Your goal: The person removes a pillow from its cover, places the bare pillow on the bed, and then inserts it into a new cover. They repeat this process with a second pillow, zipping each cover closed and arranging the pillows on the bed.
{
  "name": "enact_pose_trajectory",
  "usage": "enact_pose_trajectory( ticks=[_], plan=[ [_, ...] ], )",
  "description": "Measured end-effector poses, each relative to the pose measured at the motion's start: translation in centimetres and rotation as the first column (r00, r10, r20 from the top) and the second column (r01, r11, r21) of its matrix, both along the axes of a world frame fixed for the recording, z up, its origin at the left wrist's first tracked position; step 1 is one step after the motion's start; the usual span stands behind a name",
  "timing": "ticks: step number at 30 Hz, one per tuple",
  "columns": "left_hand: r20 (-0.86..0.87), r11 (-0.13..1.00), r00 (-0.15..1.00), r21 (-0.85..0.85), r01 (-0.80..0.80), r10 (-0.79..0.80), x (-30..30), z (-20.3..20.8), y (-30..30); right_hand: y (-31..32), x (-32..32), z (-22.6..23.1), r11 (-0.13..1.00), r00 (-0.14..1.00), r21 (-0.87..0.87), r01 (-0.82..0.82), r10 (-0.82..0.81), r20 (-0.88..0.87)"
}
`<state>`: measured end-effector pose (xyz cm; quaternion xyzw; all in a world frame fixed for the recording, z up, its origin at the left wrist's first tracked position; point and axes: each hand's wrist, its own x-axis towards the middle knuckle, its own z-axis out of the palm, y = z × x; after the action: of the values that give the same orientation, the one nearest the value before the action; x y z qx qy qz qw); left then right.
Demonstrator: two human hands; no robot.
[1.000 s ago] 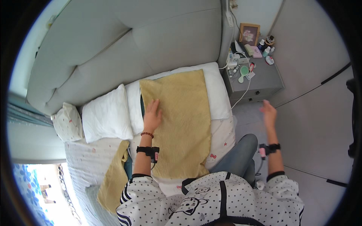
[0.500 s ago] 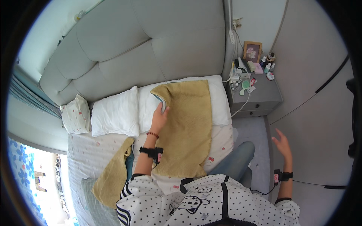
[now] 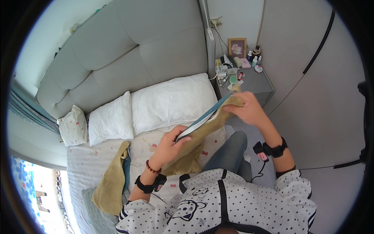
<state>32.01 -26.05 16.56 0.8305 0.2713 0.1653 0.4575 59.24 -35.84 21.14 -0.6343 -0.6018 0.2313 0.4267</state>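
A mustard fabric cover [image 3: 200, 134] with a teal and white edge hangs stretched between my two hands, above the near side of the bed. My left hand [image 3: 173, 144] is closed on one end of that edge, thumb on top. My right hand [image 3: 248, 107] pinches the other end, close to the nightstand. The lower part of the cover drapes down onto the sheet by my lap. Another mustard piece with a teal side [image 3: 111, 181] lies crumpled on the bed to the left of my left arm.
White pillows [image 3: 171, 101] and a small patterned pillow [image 3: 73, 126] lean along the grey headboard [image 3: 105, 50]. At the right stands a grey nightstand [image 3: 255, 84] with a picture frame [image 3: 237, 47], bottles and cables. A grey wardrobe [image 3: 311, 105] rises beyond it. A pale green checked cloth [image 3: 91, 204] lies at lower left.
My right hand has come in from the right and taken hold of the cover. The cover has been lifted off the white pillow and drawn toward me.
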Motion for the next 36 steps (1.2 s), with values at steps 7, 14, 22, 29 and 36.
enact_pose_trajectory(
  ticks=[7, 14, 22, 29, 36],
  plan=[
    [-0.308, 0.995, 0.950, -0.096, 0.018, -0.046, -4.9, -7.4, -0.6, -7.6, 6.6, -2.0, 0.761, 0.741, 0.201, 0.617, -0.476, -0.473],
    [-0.205, 0.990, 0.974, -0.078, -0.115, 0.097, -6.2, -8.8, 0.4, -16.3, 13.2, -9.6, 0.552, 0.500, 0.020, 0.833, -0.739, -0.452],
    [0.050, 0.963, 0.993, -0.255, -0.087, 0.103, -3.3, -2.9, -2.0, -16.1, 7.3, -9.1, 0.326, 0.399, 0.483, 0.813, -0.916, -0.053],
    [-0.056, 0.996, 0.998, -0.085, 0.031, -0.036, 0.3, -1.0, -5.2, -8.7, -6.2, -4.9, 0.966, 0.998, 0.257, -0.028, 0.042, -0.049],
    [0.093, 0.992, 0.994, 0.114, 0.055, -0.066, 0.7, -0.6, -5.9, -6.7, -8.8, -5.4, 0.970, 0.993, 0.231, -0.074, 0.049, 0.112]
  ],
)
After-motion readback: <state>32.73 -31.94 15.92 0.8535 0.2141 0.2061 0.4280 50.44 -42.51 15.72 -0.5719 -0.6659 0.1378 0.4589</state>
